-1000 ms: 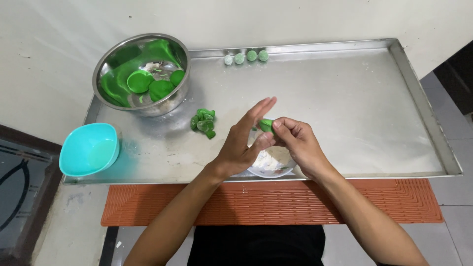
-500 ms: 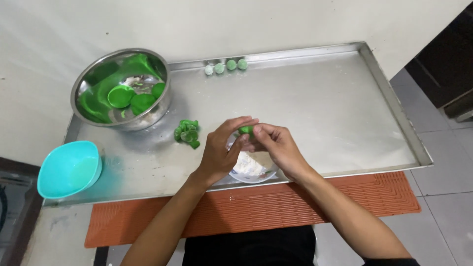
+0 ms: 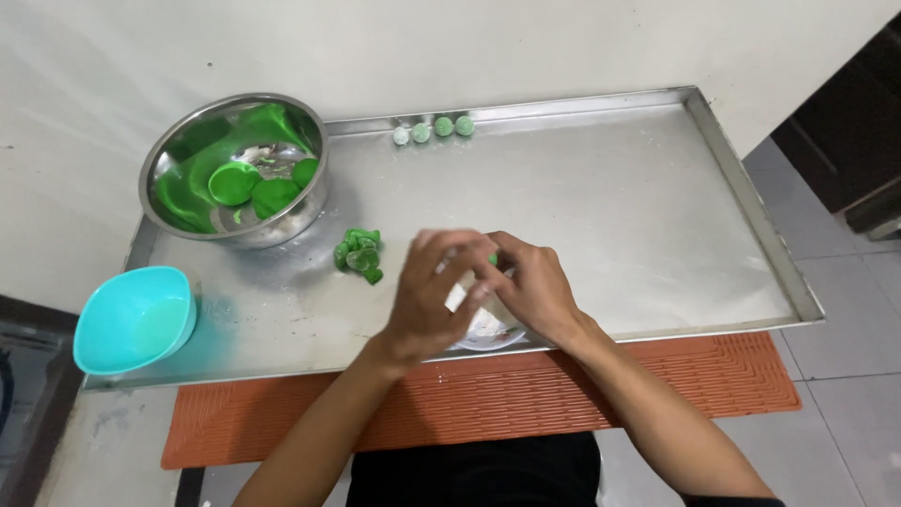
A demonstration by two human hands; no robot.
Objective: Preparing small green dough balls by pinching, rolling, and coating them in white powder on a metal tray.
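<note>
Both hands meet over the front middle of a large steel tray [image 3: 657, 197]. My left hand [image 3: 434, 296] and my right hand [image 3: 533, 286] are closed together around a small green dough piece [image 3: 493, 258], of which only a sliver shows between the fingers. Under the hands lies a small dish of white filling [image 3: 483, 330], mostly hidden. A pile of small green dough pieces [image 3: 359, 254] sits just left of my left hand.
A steel bowl [image 3: 235, 169] with green dough stands at the tray's back left. Several finished pale green balls [image 3: 434, 129] line the far rim. A turquoise bowl [image 3: 133, 317] sits at the front left. An orange ribbed mat [image 3: 713, 385] lies beneath the tray's front edge.
My left hand, open a second ago, has closed over the green piece held by my right hand. Both hands have come lower over the dish. The camera view has shifted.
</note>
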